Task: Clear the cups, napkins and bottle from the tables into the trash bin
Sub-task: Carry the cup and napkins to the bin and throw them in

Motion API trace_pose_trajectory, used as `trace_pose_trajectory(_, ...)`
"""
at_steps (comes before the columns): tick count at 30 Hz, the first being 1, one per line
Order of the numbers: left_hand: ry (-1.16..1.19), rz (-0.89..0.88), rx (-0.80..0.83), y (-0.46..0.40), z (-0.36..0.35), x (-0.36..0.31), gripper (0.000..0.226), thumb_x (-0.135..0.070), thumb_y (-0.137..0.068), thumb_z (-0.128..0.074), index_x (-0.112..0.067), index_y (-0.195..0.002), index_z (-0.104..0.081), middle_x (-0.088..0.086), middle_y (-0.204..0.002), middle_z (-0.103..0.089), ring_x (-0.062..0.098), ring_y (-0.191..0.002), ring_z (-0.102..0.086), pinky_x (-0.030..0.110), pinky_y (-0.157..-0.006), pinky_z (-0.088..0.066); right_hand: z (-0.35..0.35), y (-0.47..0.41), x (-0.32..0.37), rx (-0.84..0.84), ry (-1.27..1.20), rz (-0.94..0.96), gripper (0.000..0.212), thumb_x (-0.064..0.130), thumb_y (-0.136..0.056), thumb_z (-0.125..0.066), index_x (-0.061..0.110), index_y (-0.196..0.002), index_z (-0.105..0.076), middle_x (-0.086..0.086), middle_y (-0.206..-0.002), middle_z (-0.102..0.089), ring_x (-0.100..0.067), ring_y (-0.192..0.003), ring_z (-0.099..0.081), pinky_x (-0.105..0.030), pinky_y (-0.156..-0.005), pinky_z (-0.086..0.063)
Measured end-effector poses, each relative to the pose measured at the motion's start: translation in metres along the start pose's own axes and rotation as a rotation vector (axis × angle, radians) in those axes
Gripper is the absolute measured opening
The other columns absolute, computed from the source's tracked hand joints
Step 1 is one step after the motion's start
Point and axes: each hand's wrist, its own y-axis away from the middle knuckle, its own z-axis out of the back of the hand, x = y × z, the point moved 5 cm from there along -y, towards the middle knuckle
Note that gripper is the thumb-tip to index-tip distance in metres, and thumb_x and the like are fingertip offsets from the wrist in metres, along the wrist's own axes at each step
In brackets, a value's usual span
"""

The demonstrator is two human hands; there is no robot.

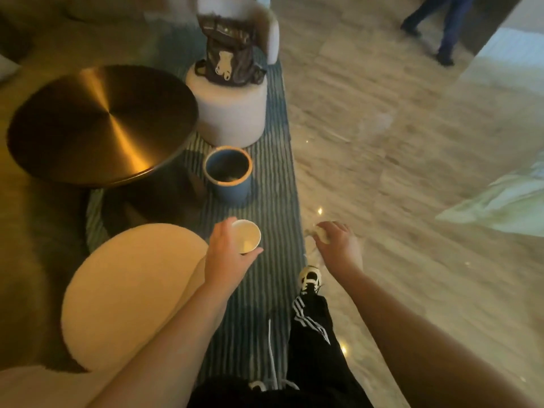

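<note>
My left hand (pixel 228 256) grips a white paper cup (pixel 246 236), held upright with its open mouth facing up, above the striped rug. My right hand (pixel 338 242) is curled round a crumpled white napkin (pixel 321 233) that sticks out past the fingers. The blue trash bin (pixel 229 172) with an orange rim stands on the rug ahead of both hands, beside the round table. Its inside looks dark, with something pale at the bottom.
A round brass-coloured table (pixel 103 125) stands at the left. A white stool (pixel 232 113) carrying a brown bag (pixel 228 51) is behind the bin. A cream round seat (pixel 126 293) is near my left arm. A person's legs (pixel 441 25) show at the far right on the marble floor.
</note>
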Motion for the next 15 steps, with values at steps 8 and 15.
trace_pose_trajectory(8, -0.007, 0.292, -0.196, -0.17, -0.043, 0.02, 0.084, -0.04, -0.062, -0.085, -0.02, -0.129, -0.038, 0.003, -0.124, -0.041, 0.023, -0.111, -0.047, 0.034, -0.085, -0.041, -0.036, -0.25, 0.005, 0.177, 0.038, 0.199, 0.023, 0.022, -0.087, -0.063, 0.018, -0.108, -0.066, -0.002, -0.111, -0.066, -0.023, -0.112, -0.048, -0.036, -0.092, -0.039)
trace_pose_trajectory(15, 0.001, 0.472, -0.3, -0.284, -0.056, 0.02, 0.086, -0.036, -0.061, -0.087, -0.019, -0.129, -0.037, 0.003, -0.125, -0.041, 0.021, -0.112, -0.046, 0.028, -0.084, -0.038, -0.062, -0.41, 0.035, 0.392, 0.069, 0.322, 0.026, 0.029, -0.088, -0.061, 0.022, -0.113, -0.063, -0.002, -0.118, -0.062, -0.021, -0.115, -0.05, -0.035, -0.099, -0.038)
